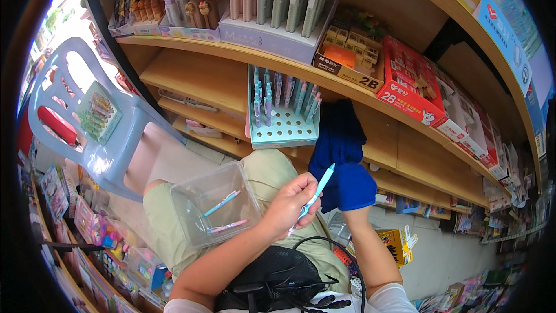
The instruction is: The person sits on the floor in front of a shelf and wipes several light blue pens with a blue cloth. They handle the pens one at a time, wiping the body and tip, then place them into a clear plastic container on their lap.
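Observation:
My left hand (299,203) grips a light blue pen (320,182), its tip pointing up and away from me. A dark blue cloth (354,184) covers my right hand up to the wrist, so its fingers are hidden. The cloth's far end reaches up to the shelf edge. Across my lap sits a clear plastic bin (184,219) with a blue pen (221,203) and a pink pen (228,226) inside. Beyond my knees, a light teal pen display box (284,141) stands tilted, with several pens in its back holes and bare holes at the front.
Stocked wooden shelves (278,58) curve ahead, holding a lilac display box (265,39) and a red box (410,100). A blue plastic chair (108,156) at left bears a green pen box (100,113). A yellow box (395,248) stands on the floor at right.

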Motion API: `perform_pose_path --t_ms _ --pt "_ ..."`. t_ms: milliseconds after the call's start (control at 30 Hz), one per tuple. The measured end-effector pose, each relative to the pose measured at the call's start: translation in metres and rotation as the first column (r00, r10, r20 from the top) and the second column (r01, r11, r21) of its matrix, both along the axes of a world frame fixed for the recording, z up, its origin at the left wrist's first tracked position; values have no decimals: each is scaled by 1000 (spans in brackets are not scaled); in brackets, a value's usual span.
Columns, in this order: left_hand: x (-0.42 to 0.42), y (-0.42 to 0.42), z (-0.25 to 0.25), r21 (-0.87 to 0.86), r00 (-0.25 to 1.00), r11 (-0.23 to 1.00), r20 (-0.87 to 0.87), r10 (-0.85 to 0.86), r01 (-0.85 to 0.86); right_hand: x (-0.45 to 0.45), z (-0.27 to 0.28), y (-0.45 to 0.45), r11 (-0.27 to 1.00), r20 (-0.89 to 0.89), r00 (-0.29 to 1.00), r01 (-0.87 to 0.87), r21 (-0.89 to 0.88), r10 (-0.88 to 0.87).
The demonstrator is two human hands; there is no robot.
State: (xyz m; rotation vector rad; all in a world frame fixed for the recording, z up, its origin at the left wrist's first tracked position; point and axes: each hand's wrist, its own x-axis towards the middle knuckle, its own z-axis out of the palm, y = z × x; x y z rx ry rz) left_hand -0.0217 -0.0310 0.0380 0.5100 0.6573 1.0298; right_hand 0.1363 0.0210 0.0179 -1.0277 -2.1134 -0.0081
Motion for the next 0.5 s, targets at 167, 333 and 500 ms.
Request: perform_pose_path --t_ms 167,333,500 --pt "0 -1 1 -21 1000 1000 -21 18 -19 1 11 -1 995 107 990 -97 14 95" --pt "1 0 -3 -9 998 999 -44 42 -42 -10 9 -13 970 -37 979 -202 -137 198" --pt "2 0 -5 -2 998 1000 -52 20 -20 -5 15 -6 984 96 982 -152 -98 161"
